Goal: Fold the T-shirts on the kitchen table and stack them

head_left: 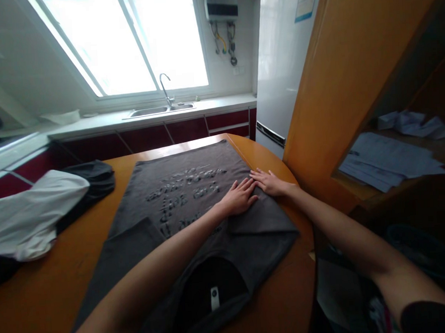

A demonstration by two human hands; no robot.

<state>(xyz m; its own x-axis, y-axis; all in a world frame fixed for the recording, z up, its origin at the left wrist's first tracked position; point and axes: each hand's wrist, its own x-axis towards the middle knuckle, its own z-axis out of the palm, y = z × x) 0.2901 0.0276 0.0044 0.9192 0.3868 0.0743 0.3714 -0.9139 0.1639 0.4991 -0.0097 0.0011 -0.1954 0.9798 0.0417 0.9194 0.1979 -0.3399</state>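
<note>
A dark grey T-shirt [177,164] with black lettering lies spread on the wooden table [78,263], its collar towards me and its hem at the far side. Its right sleeve lies folded inward over the body. My left hand [240,197] rests flat on the shirt near its right side edge, fingers spread. Just right of it, my right hand [270,182] lies flat at the shirt's edge, fingers stretched out and touching or nearly touching the left fingertips. Neither hand grips the cloth.
White and dark clothes [56,195] are heaped on the table's left side. Beyond the table stand a counter with a sink [150,111] and a fridge [280,59]. Papers [389,157] lie on a shelf at the right. The table's rounded edge runs beside my right arm.
</note>
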